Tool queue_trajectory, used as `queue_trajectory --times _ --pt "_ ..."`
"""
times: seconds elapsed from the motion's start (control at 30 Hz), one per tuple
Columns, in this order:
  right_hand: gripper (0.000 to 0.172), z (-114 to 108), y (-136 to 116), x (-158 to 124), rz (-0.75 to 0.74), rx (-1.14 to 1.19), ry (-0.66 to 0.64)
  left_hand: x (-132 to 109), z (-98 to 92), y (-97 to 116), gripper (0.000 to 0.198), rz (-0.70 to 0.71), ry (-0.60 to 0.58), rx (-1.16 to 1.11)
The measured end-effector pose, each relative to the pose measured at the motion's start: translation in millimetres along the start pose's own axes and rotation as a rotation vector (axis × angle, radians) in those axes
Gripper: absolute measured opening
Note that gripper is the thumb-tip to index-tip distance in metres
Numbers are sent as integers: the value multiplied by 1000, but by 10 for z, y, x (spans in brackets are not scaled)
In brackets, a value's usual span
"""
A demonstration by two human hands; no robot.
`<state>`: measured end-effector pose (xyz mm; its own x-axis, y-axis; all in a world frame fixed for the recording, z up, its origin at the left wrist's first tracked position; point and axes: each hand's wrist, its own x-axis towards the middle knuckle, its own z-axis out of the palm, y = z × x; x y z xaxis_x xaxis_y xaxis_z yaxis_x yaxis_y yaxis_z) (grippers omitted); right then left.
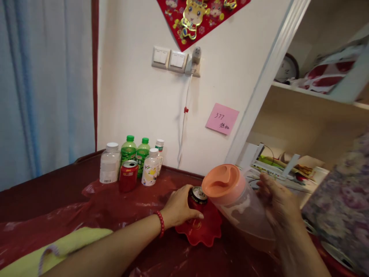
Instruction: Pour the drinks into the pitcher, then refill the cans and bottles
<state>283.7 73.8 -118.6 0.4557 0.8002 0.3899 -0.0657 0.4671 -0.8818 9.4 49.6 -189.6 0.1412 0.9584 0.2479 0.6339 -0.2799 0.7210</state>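
My left hand (pixel 180 207), with a red bead bracelet at the wrist, is wrapped round a red drink can (pixel 198 195) that stands in a red scalloped dish (pixel 206 232). Tilted toward that can is a clear plastic pitcher (pixel 245 209) with an orange lid (pixel 223 181), its spout close over the can's top. On the pitcher's far right side, my right hand (pixel 278 200) grips it; the handle itself is hidden behind the fingers. Whether liquid runs from the spout I cannot tell.
Against the wall stand a red can (pixel 128 176), two green-capped bottles (pixel 128 150), and white-capped bottles (pixel 150 169). A yellow cloth (pixel 69 246) lies at the left front. More cans (pixel 340 256) sit at the lower right, beside a floral cloth (pixel 343 207). Shelves (pixel 317 94) rise behind.
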Motion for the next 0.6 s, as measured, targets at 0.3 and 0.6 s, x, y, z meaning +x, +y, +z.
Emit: queue_trajectory --times 0.3,0.6 --pt "60 48 217 64 124 332 118 9 -20 60 99 -99 10 19" --pt "27 7 471 139 89 413 252 58 -50 59 78 -37 -20 30"
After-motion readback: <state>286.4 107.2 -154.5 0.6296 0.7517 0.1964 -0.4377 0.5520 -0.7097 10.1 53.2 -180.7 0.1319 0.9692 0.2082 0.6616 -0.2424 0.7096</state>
